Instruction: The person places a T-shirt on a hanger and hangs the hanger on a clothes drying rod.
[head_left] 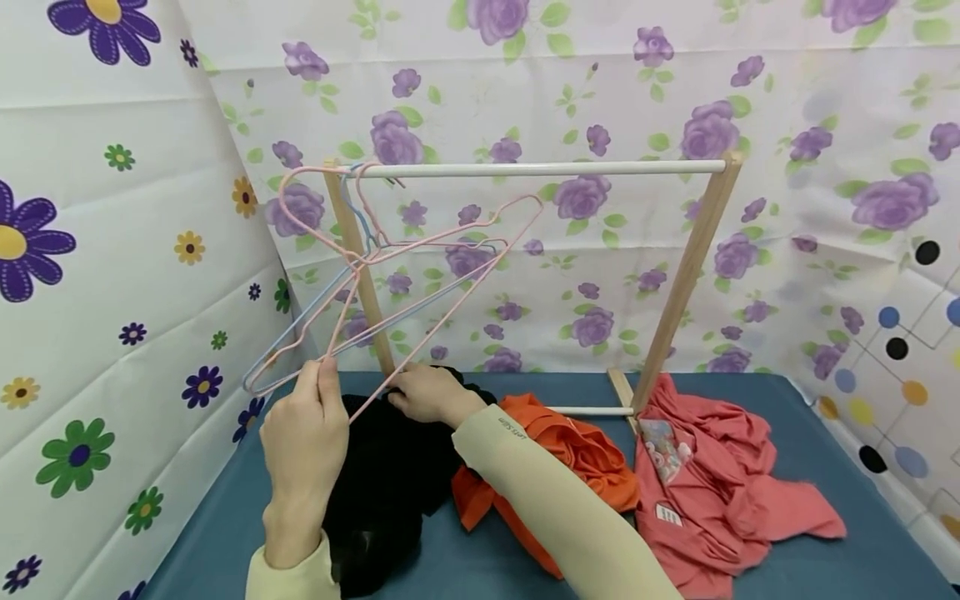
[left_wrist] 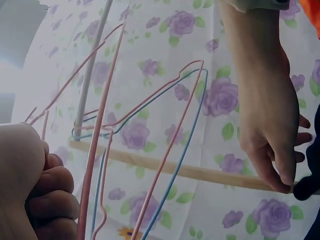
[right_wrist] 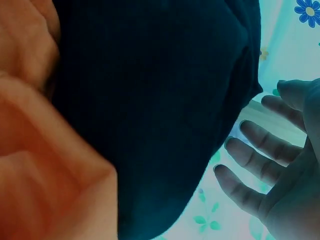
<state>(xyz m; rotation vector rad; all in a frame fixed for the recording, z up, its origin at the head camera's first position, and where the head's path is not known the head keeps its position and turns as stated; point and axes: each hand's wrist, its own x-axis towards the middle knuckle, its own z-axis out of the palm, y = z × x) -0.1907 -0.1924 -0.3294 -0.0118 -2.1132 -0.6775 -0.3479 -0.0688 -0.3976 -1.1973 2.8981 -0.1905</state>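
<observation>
In the head view my left hand (head_left: 307, 425) grips a pink wire hanger (head_left: 442, 325) by its lower side, with the hook up near the rail's left end. Behind it, a blue hanger (head_left: 300, 321) and another pink hanger (head_left: 365, 196) hang on the white rail (head_left: 555, 169). My right hand (head_left: 431, 393) is at the far edge of a black garment (head_left: 397, 475), beside the rack's left post. In the right wrist view its fingers (right_wrist: 270, 140) are spread and loosely bent next to the dark cloth (right_wrist: 150, 110), with nothing visible between them.
An orange garment (head_left: 577, 450) lies crumpled right of the black one. Farther right is a coral-pink garment (head_left: 712, 492) with a printed patch. The wooden rack's right post (head_left: 686, 283) stands behind them. Flowered sheets hang around the blue tabletop (head_left: 217, 508).
</observation>
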